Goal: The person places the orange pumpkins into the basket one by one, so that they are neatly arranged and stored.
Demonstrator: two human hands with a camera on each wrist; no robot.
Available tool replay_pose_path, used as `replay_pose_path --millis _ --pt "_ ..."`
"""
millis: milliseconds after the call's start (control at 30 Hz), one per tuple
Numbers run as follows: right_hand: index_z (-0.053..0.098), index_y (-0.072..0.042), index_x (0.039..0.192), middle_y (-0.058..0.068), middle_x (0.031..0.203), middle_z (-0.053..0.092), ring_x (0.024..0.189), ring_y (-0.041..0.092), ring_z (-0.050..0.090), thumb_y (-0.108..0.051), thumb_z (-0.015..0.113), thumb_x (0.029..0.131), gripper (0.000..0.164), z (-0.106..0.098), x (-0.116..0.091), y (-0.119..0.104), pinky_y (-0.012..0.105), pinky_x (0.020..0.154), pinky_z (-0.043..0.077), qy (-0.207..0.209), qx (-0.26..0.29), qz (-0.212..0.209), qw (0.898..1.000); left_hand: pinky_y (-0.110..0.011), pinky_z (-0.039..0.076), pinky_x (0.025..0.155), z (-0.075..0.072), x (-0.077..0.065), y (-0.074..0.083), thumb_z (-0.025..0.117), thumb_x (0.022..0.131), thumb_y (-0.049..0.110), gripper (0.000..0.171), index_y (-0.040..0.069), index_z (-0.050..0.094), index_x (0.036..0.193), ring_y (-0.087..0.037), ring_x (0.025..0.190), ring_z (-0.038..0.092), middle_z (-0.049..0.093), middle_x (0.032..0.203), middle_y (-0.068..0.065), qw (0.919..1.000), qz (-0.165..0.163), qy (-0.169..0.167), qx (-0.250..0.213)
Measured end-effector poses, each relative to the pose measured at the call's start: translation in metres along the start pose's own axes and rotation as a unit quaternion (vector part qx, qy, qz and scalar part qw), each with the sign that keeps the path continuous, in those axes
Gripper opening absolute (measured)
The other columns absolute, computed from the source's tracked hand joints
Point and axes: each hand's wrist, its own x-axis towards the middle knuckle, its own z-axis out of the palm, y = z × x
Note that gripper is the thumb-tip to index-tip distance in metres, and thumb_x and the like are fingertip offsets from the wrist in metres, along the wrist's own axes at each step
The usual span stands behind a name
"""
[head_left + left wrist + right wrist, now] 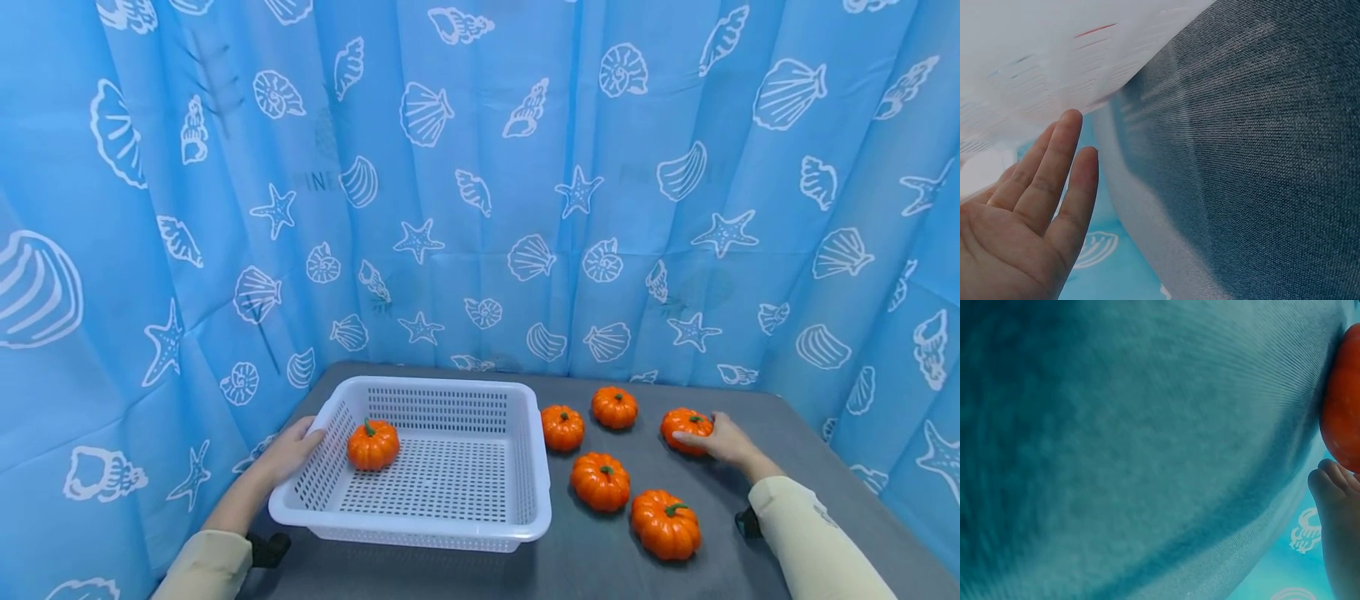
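Observation:
My left hand (291, 452) is at the left rim of a white plastic basket (408, 531), thumb over the edge. In the left wrist view, several fingers (1054, 165) extend along the outside of its slotted wall. One orange toy pumpkin (372, 445) with a green stem sits inside, towards the left. On the right, my right hand (726, 442) grips another pumpkin (678, 423), thumb across its front and the other fingers mostly hidden behind. Only part of that pumpkin (1344, 403) and the hand shows at the right edge of the right wrist view.
Between the basket and my right hand lie several more pumpkins, including a front one (666, 525), a middle one (601, 482) and a back one (614, 407). Another pumpkin (562, 428) is close beside the basket's right wall. A blue shell-print curtain (480, 250) surrounds the dark grey table (570, 558).

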Motion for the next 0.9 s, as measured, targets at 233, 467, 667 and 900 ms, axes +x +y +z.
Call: replay_pose_path --millis 233,467,667,900 --pt "0.007 0.027 0.134 0.049 0.130 0.024 0.108 0.052 0.040 -0.060 0.056 0.085 0.112 0.003 0.001 -0.002 0.063 0.096 0.037 0.003 0.010 0.008 1.000 -0.043 0.059 0.063 0.000 0.001 -0.001 0.039 0.102 0.036 0.053 0.010 0.021 0.145 -0.029 0.080 0.071 0.062 0.114 -0.022 1.0000 0.001 0.000 0.003" --pt "0.012 0.024 0.133 0.043 0.123 0.035 0.100 0.044 0.047 -0.057 0.059 0.085 0.106 0.007 0.000 -0.003 0.054 0.087 0.045 -0.004 0.026 0.008 1.000 -0.043 0.059 0.063 -0.001 0.002 -0.002 0.039 0.102 0.033 0.051 0.008 0.022 0.144 -0.029 0.080 0.071 0.063 0.112 -0.022 0.9999 0.006 -0.004 0.013" --pt "0.016 0.024 0.130 0.040 0.118 0.040 0.097 0.041 0.051 -0.049 0.065 0.084 0.100 0.010 -0.001 -0.002 0.054 0.087 0.045 0.007 0.032 -0.015 0.999 -0.043 0.059 0.063 -0.002 0.004 -0.002 0.038 0.103 0.030 0.049 0.006 0.023 0.143 -0.029 0.080 0.071 0.063 0.112 -0.023 0.9997 0.015 -0.004 0.017" --pt "0.017 0.023 0.129 0.040 0.117 0.041 0.096 0.040 0.051 -0.047 0.065 0.084 0.097 0.011 -0.001 0.000 0.055 0.087 0.045 0.014 0.030 -0.017 0.999 -0.043 0.059 0.063 -0.002 0.004 -0.003 0.038 0.103 0.031 0.050 0.006 0.022 0.144 -0.029 0.080 0.071 0.063 0.111 -0.022 0.9998 0.013 -0.006 0.015"
